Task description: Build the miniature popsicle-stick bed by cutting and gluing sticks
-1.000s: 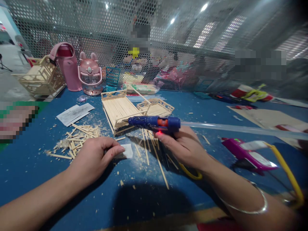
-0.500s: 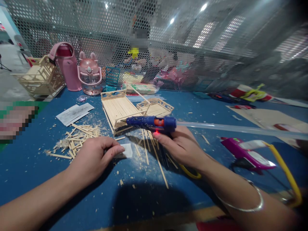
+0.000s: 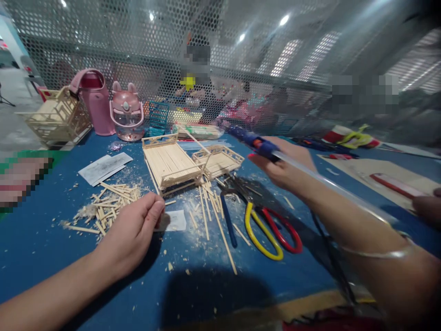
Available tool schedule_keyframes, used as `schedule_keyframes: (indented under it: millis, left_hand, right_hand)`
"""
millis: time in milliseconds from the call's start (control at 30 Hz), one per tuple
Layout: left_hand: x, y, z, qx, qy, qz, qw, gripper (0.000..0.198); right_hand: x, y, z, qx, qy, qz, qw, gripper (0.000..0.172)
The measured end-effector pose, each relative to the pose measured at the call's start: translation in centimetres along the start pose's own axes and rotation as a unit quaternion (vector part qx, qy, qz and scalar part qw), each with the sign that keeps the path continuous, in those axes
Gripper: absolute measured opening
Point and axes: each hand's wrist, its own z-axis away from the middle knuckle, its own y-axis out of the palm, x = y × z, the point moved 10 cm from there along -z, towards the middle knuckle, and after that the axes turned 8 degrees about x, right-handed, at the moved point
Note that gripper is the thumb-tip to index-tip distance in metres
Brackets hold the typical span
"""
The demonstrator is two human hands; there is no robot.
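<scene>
My right hand (image 3: 285, 161) is wrapped round a blue glue gun (image 3: 255, 141), raised over the far right part of the table, nozzle toward the mesh. A long clear glue stick (image 3: 320, 177) runs from its back over my forearm. Close to the wood sticks, my left hand (image 3: 138, 225) is closed, thumb against curled fingers; what it pinches, if anything, is hidden. Beside its fingertips lies a small white paper (image 3: 176, 220). Just beyond stands a miniature bed of wooden sticks (image 3: 172, 161), with a smaller stick frame (image 3: 220, 162) to its right.
Scissors with one yellow and one red handle (image 3: 263, 232) lie by blue-handled pliers (image 3: 229, 220). A stick pile (image 3: 110, 202) and paper slips (image 3: 103, 168) are at left. Pink bottles (image 3: 98, 103) stand before a perforated metal screen (image 3: 138, 55). Another person's hand (image 3: 427, 204) shows at right.
My right hand has lifted the glue gun away from the bed, up and to the right, uncovering the scissors and pliers. My left fingers have curled in. The purple tool at right no longer shows.
</scene>
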Motion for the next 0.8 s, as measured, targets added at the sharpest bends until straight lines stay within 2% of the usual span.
schedule_keyframes:
  millis: [33, 100, 200, 300, 367, 433, 500, 567, 633, 733, 800]
  left_hand:
    - [-0.2, 0.1, 0.0, 0.001, 0.005, 0.011, 1.0, 0.035]
    - [-0.4, 0.2, 0.1, 0.007, 0.014, 0.021, 1.0, 0.032]
    - [-0.5, 0.3, 0.0, 0.013, 0.02, 0.023, 0.999, 0.027]
    - [-0.2, 0.1, -0.1, 0.004, 0.019, 0.017, 1.0, 0.023]
    - [-0.1, 0.0, -0.3, 0.0, 0.015, 0.025, 1.0, 0.022]
    - [0.1, 0.0, -0.4, 0.003, 0.004, 0.049, 0.999, 0.022]
    - [0.5, 0.1, -0.4, 0.007, -0.013, 0.08, 0.997, 0.023]
    - [0.8, 0.1, -0.5, 0.006, -0.03, 0.111, 0.993, 0.025]
    - [1.0, -0.1, -0.5, 0.001, -0.04, 0.135, 0.99, 0.029]
    - [1.2, -0.4, -0.5, -0.005, -0.042, 0.162, 0.986, 0.033]
    - [1.2, -0.6, -0.5, -0.007, -0.039, 0.17, 0.985, 0.034]
  right_hand:
    - [-0.7, 1.3, -1.0, 0.037, 0.005, 0.015, 0.999, 0.041]
    - [-2.2, 3.2, -2.7, 0.059, 0.05, 0.072, 0.994, 0.043]
    - [-2.6, 6.8, -4.3, 0.096, 0.063, 0.156, 0.981, 0.042]
    - [-2.5, 10.5, -4.9, 0.153, 0.04, 0.167, 0.973, 0.046]
    - [-2.9, 12.2, -5.0, 0.201, 0.038, 0.142, 0.968, 0.045]
    - [-3.3, 11.9, -5.2, 0.205, 0.071, 0.118, 0.969, 0.045]
    - [-2.7, 9.1, -5.3, 0.129, 0.112, 0.102, 0.98, 0.044]
    - [0.4, 5.0, -4.8, 0.016, 0.099, 0.072, 0.992, 0.04]
    - [5.6, 2.5, -3.6, -0.025, 0.027, 0.008, 0.999, 0.029]
    - [14.2, 1.8, -0.8, 0.024, -0.128, -0.104, 0.986, 0.019]
    - [17.5, 2.2, 0.9, 0.042, -0.177, -0.168, 0.969, 0.013]
